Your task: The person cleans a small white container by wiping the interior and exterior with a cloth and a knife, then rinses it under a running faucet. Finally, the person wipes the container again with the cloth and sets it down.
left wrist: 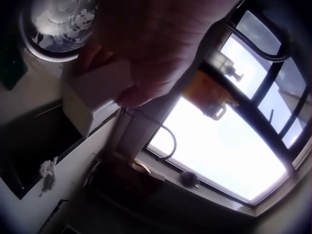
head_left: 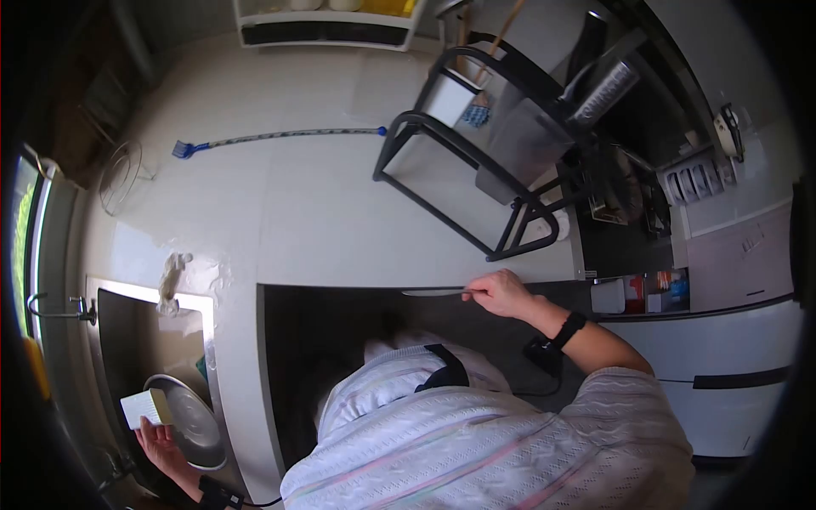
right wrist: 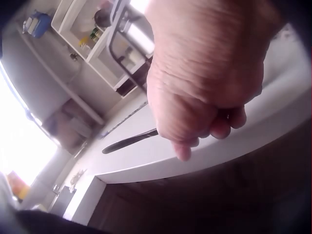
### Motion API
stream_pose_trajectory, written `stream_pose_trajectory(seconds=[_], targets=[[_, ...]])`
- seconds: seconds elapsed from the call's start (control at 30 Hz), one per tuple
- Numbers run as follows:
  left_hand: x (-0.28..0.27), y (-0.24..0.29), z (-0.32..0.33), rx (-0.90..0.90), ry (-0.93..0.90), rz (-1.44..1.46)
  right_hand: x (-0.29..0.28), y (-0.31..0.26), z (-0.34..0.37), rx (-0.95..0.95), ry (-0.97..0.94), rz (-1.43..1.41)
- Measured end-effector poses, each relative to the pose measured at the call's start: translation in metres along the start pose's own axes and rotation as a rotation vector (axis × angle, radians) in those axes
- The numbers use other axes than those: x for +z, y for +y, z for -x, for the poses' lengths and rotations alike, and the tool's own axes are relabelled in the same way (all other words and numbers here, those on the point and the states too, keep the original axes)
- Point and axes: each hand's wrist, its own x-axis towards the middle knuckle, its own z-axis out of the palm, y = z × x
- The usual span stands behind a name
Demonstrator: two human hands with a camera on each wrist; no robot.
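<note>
My left hand (head_left: 161, 450) pinches a pale rectangular block (head_left: 144, 409) above the sink, over the edge of a round metal basin (head_left: 194, 425). The left wrist view shows the same hand (left wrist: 151, 53) with thumb and fingers on the block (left wrist: 95, 92); what the block is I cannot tell. At the counter's front edge, my right hand (head_left: 503, 294) grips a thin knife (head_left: 429, 293) by its handle, the blade pointing left. In the right wrist view the fingers of that hand (right wrist: 200, 83) curl round the handle, and the blade (right wrist: 127, 143) sticks out beyond them.
A black metal rack (head_left: 442, 211) stands on the counter (head_left: 323, 229) at the right. A long blue-ended brush (head_left: 280, 136) lies towards the back. A crumpled whitish cloth (head_left: 171, 280) is by the sink edge, near the faucet (head_left: 64, 309) and window.
</note>
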Motion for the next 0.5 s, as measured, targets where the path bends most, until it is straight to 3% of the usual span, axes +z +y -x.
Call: stream_pose_trajectory(seconds=[0.1,0.13,0.2,0.23,0.3,0.4,0.47,0.5], targets=[[0.026,0.004,0.011,0.026,0.035,-0.031,-0.035,0.072,0.070,0.062,0.181,0.078],[0.035,0.002,0.015,0.040,0.031,-0.052,-0.039,0.099,0.092,0.184,0.295,0.072],[0.058,0.001,0.022,0.042,0.000,-0.058,-0.045,0.147,0.119,0.310,0.653,-0.112],[0.068,-0.003,0.025,0.038,-0.013,-0.048,-0.052,0.168,0.121,0.440,0.691,-0.245],[0.090,-0.011,0.030,0.006,-0.034,0.011,-0.065,0.187,0.107,0.523,0.822,-0.381],[0.110,-0.012,0.030,-0.054,-0.089,0.049,-0.066,0.203,0.061,0.415,0.850,-0.321],[0.127,-0.007,0.038,-0.047,-0.092,0.050,-0.062,0.208,0.036,0.207,0.828,-0.700],[0.132,-0.006,0.040,-0.037,-0.111,0.037,-0.067,0.209,0.037,0.198,0.812,-0.705]])
